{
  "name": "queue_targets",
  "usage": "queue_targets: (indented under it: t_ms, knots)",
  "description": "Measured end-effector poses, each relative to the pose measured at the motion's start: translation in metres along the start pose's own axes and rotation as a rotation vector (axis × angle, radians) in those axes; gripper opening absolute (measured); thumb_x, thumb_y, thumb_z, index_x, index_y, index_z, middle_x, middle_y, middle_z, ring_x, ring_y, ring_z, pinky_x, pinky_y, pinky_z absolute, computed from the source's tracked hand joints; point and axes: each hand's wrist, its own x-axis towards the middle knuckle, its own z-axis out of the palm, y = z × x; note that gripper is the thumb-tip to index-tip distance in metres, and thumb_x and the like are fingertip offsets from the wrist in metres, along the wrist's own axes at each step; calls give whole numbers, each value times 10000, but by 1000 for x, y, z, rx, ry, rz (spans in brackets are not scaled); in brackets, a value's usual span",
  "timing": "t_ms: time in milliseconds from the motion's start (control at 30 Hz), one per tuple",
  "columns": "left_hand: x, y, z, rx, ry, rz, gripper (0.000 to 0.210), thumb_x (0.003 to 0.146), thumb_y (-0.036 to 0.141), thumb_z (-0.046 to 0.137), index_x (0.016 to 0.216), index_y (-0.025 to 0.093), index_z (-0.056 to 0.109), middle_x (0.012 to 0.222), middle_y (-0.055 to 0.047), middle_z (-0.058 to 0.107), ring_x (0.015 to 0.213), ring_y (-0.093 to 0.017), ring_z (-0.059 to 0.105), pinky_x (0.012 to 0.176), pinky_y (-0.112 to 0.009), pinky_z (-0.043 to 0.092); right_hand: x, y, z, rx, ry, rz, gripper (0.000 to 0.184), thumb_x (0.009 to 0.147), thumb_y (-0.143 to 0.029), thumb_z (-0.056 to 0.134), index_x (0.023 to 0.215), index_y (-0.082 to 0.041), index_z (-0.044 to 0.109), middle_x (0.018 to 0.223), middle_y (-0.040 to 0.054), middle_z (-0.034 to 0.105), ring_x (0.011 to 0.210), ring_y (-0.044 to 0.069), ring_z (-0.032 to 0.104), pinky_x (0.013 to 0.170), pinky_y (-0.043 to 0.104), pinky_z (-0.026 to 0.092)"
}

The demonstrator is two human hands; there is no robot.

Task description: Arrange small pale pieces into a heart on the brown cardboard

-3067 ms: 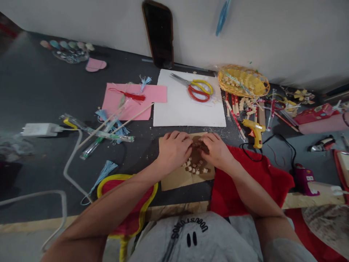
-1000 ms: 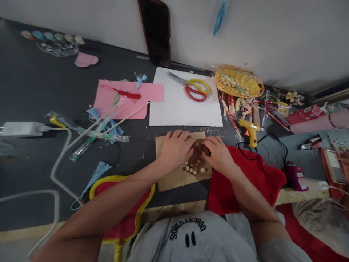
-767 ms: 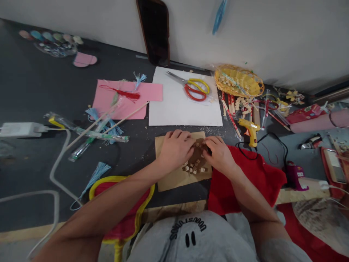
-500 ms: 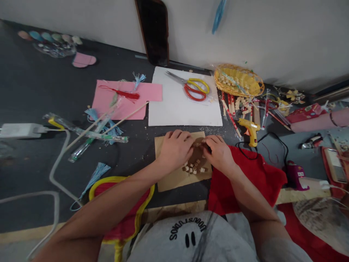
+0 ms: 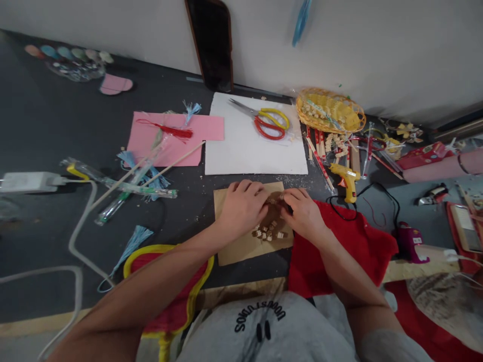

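Both hands work over a brown sheet (image 5: 232, 251) on the dark table. My left hand (image 5: 244, 205) is closed, palm down, with its fingers curled toward the middle of the sheet. Facing it, my right hand (image 5: 301, 211) pinches with thumb and fingers. Small beige bits (image 5: 272, 200) show in the narrow gap between the fingertips. The hands mostly hide them, so their exact kind is unclear. Just below the fingers, several small pale blocks (image 5: 268, 233) lie loose on the sheet.
Red-and-yellow scissors (image 5: 269, 123) lie on a white board (image 5: 245, 156). To the right are a yellow glue gun (image 5: 347, 181), a yellow basket (image 5: 349, 120) and red cloth (image 5: 347, 246). Leftward are pink paper (image 5: 184, 156), blue tassels (image 5: 132, 246), sticks, a charger (image 5: 32, 182) and a yellow-rimmed red fan (image 5: 169, 291).
Almost nothing differs. Both hands hold the same place over the brown sheet, with only slight finger movement, and the view has shifted a little.
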Motion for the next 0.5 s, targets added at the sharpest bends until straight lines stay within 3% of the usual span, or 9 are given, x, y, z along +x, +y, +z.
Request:
queue_targets:
  t_ms: [500]
  knots:
    - [1,1,-1,-3,-42,-10,208,952,248,584,1091,266,739,1177,-63,704,1072,-299,595,859,-467,448,-1,0,0,8,-23,-5,99,901,-167,618,973,-192,681,1077,125,708,1010,295,617,935,470,533]
